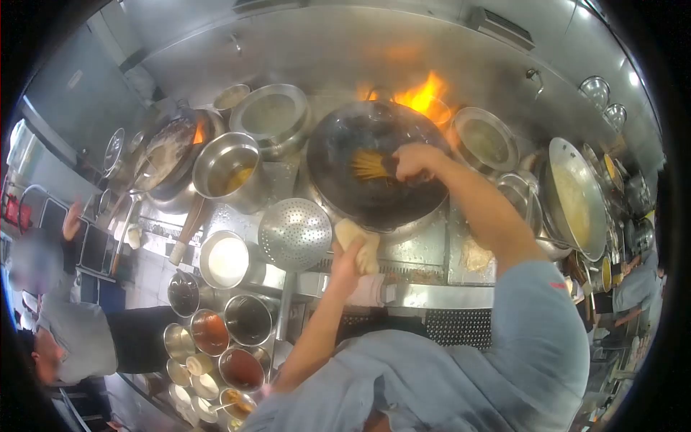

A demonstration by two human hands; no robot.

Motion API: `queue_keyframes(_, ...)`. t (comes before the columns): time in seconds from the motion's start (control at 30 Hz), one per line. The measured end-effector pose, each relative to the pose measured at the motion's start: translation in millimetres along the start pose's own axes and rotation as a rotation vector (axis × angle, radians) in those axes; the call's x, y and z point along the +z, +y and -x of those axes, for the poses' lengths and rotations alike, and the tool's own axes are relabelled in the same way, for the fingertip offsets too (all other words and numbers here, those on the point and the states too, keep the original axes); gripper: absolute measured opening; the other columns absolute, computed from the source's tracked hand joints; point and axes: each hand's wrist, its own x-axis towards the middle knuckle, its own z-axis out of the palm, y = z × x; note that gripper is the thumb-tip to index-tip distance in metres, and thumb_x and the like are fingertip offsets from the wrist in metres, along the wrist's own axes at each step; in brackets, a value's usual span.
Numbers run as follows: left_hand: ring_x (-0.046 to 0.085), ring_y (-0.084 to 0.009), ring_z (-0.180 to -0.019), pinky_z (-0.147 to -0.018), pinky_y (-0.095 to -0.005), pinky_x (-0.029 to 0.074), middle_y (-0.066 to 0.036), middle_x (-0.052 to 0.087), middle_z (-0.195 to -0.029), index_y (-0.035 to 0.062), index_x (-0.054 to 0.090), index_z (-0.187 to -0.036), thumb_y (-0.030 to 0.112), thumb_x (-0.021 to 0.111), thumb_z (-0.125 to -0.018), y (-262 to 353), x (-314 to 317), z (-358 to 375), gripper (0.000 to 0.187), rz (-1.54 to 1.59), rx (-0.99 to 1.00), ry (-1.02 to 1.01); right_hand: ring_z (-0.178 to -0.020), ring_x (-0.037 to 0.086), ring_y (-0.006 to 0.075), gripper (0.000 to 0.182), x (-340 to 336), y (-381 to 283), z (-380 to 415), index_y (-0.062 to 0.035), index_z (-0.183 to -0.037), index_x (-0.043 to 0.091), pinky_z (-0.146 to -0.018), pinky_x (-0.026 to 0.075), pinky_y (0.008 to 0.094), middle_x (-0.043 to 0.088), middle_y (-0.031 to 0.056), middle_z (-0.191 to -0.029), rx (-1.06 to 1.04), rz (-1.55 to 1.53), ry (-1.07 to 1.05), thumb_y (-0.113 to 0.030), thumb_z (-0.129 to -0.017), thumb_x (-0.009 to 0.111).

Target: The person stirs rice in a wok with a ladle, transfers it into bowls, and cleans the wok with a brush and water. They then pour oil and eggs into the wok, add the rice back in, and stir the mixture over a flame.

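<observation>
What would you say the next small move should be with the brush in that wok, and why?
Probably sweep the brush on round the wok. The right hand has its bristles on the dark inner wall, the left hand grips the near rim through a cloth, and flames rise behind.

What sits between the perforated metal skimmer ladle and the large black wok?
In the head view, the left hand gripping a beige cloth at the wok rim.

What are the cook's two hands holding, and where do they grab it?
The right hand grips a bamboo brush by its handle end, inside the wok. The left hand holds a cloth at the wok's near rim.
</observation>
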Motion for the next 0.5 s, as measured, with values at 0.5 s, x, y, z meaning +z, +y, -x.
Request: queue_keyframes(0.5, 0.062, -0.0245, -0.088, -0.081, -0.0496, 0.050, -0.015, 0.063, -0.107, 0.0098, 0.048, -0.129, 0.054, 0.044, -0.092, 7.3, -68.3, 46.4, 0.058, 0.199, -0.202, -0.170, -0.092, 0.065, 0.0311, 0.068, 12.3, 50.2, 20.9, -0.0092, -0.125, 0.059, -0.077, 0.053, 0.0419, 0.066, 0.0185, -0.109, -0.471, 0.404, -0.014, -0.033, -0.063, 0.070)
